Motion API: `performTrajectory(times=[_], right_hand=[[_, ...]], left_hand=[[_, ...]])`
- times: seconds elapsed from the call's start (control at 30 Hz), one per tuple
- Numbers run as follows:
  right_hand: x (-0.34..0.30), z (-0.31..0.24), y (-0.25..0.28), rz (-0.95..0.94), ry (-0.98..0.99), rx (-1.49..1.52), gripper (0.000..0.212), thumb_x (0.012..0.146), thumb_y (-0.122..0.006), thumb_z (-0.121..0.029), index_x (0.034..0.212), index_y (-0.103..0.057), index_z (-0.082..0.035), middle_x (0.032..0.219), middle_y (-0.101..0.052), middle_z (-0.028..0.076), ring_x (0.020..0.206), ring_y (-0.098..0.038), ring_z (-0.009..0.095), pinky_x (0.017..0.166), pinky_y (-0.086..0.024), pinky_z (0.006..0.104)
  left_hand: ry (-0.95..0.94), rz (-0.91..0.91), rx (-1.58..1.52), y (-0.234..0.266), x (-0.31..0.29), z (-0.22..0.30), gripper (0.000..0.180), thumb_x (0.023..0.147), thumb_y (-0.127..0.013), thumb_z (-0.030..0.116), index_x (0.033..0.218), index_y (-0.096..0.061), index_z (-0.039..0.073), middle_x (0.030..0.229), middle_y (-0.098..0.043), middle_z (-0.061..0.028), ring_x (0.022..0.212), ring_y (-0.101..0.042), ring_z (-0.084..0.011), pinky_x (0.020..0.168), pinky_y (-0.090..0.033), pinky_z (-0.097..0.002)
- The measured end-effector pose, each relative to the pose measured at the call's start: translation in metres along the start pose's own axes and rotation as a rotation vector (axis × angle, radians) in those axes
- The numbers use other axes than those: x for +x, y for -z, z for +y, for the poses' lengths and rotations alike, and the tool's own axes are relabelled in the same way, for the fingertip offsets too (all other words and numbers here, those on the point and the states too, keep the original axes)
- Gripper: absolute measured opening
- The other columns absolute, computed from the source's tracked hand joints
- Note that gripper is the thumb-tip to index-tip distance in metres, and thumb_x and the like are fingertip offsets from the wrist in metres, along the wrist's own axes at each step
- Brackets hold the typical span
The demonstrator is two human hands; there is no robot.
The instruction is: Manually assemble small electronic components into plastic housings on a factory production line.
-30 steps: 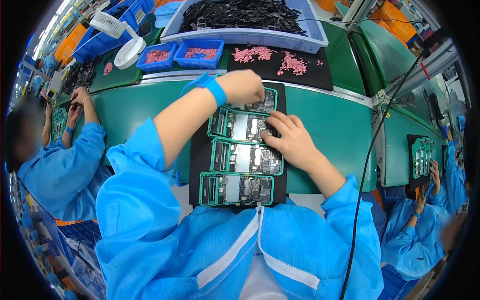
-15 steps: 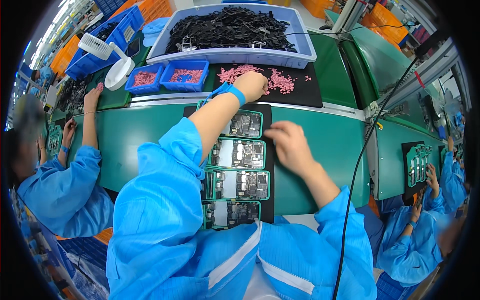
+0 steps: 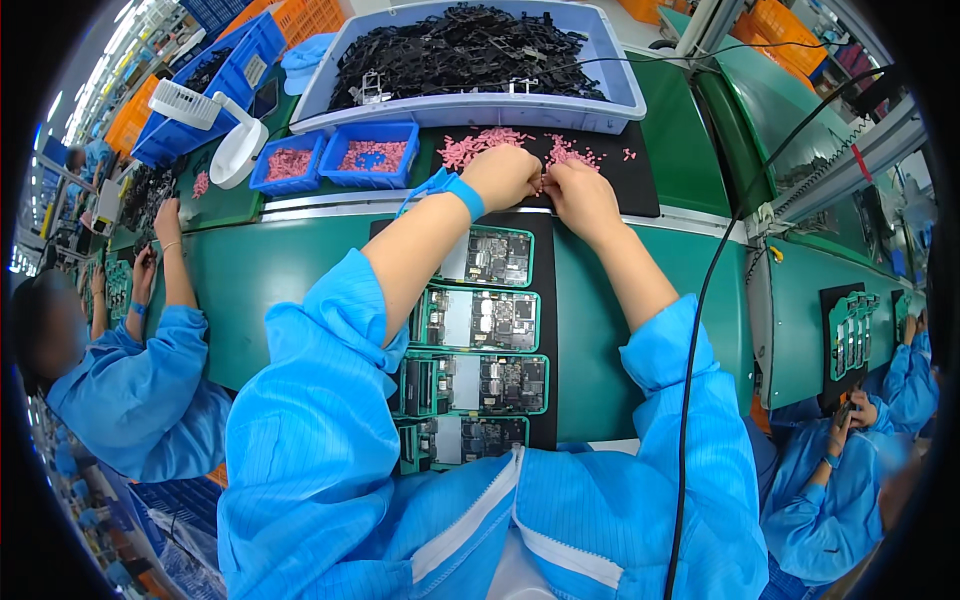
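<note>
My left hand [image 3: 503, 180], with a blue strap round its wrist, reaches over the black mat [image 3: 628, 186]. Small pink pieces [image 3: 482, 146] lie scattered there, with another patch of pink pieces [image 3: 572, 152] just beyond my right hand [image 3: 583, 200]. Fingertips of both hands meet in a pinch at the mat's near side. Whatever lies between them is too small to make out. Below my forearms, a row of phone circuit assemblies in green frames [image 3: 487, 320] rests on a second dark mat [image 3: 541, 400]; my left arm and jacket cover parts of it.
Two blue trays [image 3: 368, 128] of pink pieces stand left of the mat. Behind sits a large pale-blue bin [image 3: 622, 105] full of black parts. A white fan [image 3: 240, 150] is at the left. A black cable [image 3: 705, 370] hangs at the right. Co-workers sit on both sides.
My right hand has moved up and forward from beside the circuit assemblies to meet my left hand at the pink pieces. The left co-worker's far-reaching hand has drawn back from a pink pile.
</note>
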State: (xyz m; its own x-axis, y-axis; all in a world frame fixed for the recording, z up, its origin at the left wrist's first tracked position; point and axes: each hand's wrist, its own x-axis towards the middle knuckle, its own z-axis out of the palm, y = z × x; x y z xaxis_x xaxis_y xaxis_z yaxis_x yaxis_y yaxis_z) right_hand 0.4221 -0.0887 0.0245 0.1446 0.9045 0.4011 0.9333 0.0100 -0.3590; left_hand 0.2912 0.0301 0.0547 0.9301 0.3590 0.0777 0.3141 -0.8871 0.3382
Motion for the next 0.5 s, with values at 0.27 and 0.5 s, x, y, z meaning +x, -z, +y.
performTrajectory(times=[0.27, 0.5], right_hand=[[-0.008, -0.002, 0.008, -0.058, 0.021, -0.088, 0.007, 0.079, -0.055, -0.005, 0.085, -0.056, -0.001, 0.087, -0.06, 0.019, 0.087, -0.059, 0.036, 0.077, -0.048, 0.044], [-0.056, -0.043, 0.034, -0.148, -0.066, 0.097, 0.008, 0.081, -0.054, -0.008, 0.082, -0.055, -0.001, 0.082, -0.06, 0.02, 0.08, -0.059, 0.038, 0.073, -0.048, 0.0462]], left_hand=[[0.01, -0.085, 0.145, -0.008, 0.004, 0.0, 0.012, 0.076, -0.065, 0.016, 0.085, -0.069, 0.008, 0.083, -0.068, -0.013, 0.082, -0.065, -0.0311, 0.075, -0.052, -0.0411], [-0.047, -0.056, -0.003, -0.001, -0.002, -0.003, 0.013, 0.075, -0.066, 0.015, 0.085, -0.069, 0.007, 0.082, -0.068, -0.0137, 0.08, -0.065, -0.0316, 0.073, -0.051, -0.0406]])
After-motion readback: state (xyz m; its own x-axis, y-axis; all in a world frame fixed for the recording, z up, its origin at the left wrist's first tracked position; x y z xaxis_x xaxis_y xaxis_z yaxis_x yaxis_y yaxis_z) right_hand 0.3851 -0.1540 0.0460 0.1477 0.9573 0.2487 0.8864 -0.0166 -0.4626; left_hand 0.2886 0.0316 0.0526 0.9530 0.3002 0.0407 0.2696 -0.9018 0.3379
